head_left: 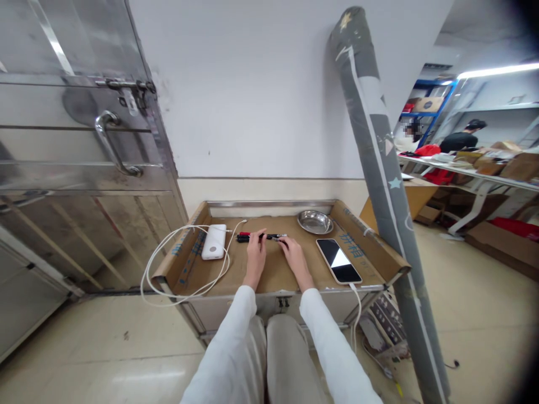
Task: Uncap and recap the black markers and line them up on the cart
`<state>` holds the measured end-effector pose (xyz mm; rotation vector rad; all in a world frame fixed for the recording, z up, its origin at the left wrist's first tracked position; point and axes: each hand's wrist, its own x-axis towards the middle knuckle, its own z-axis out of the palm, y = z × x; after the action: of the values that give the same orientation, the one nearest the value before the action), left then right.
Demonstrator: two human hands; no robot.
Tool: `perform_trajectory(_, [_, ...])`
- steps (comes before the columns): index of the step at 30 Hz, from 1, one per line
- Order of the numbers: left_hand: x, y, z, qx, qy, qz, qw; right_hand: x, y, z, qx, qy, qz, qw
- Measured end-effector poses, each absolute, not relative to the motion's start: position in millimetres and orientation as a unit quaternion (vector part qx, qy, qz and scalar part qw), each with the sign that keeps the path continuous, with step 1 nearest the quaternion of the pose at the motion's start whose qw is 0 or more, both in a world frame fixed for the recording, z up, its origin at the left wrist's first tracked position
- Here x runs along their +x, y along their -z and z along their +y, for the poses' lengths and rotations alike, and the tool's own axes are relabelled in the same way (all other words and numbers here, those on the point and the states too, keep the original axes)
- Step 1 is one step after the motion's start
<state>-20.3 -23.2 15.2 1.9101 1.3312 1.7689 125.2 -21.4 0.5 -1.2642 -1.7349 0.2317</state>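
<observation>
Several pens, black and one with red, lie side by side on the brown cardboard lining of a small table. My left hand is closed over the middle of the pens, thumb and fingers pinching a black pen. At the pens' right end, my right hand is closed too, its fingertips on the tip of a pen. The fingers partly hide the pens. To the left lies a white power bank with a white cable. A phone lies to the right.
A round metal bowl stands at the back right of the table. A long grey patterned roll leans on the wall beside it. At left is a metal door. Two people sit by a cluttered bench at far right.
</observation>
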Motion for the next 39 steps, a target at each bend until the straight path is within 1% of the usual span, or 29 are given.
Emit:
perform_trajectory(6, [-21.7, -15.7, -23.5, 0.661, -0.599, 0.437, 0.114, 127.0, 2.4, -18.0, -0.507, -0.117, -0.703, 0.486])
perform_trajectory(14, [-21.5, -14.8, -23.7, 0.65, -0.6, 0.454, 0.109, 128.5, 6.0, -14.9, -0.504, -0.117, -0.693, 0.501])
perform_trajectory(21, [-20.3, -12.4, -21.4, 0.652, -0.585, 0.471, 0.107, 130.7, 5.2, -17.9, -0.548, -0.074, -0.66, 0.509])
perform_trajectory(24, [-18.3, -9.7, -19.2, 0.682, -0.545, 0.467, 0.141, 131.9, 6.5, -17.2, -0.56, -0.056, -0.649, 0.511])
perform_trajectory(28, [-15.5, -7.8, -19.6, 0.728, -0.454, 0.475, 0.194, 132.0, 7.2, -15.9, -0.556, -0.043, -0.654, 0.512])
perform_trajectory(30, [-14.5, -8.2, -20.9, 0.744, -0.413, 0.493, 0.181, 131.6, 6.7, -16.0, -0.557, -0.037, -0.656, 0.508])
perform_trajectory(34, [-11.9, -8.9, -20.8, 0.758, -0.349, 0.539, 0.118, 130.3, 6.0, -16.9, -0.548, -0.044, -0.67, 0.499])
perform_trajectory(39, [-8.9, -7.3, -15.2, 0.749, -0.319, 0.574, 0.087, 128.9, 9.7, -15.0, -0.539, -0.055, -0.7, 0.465])
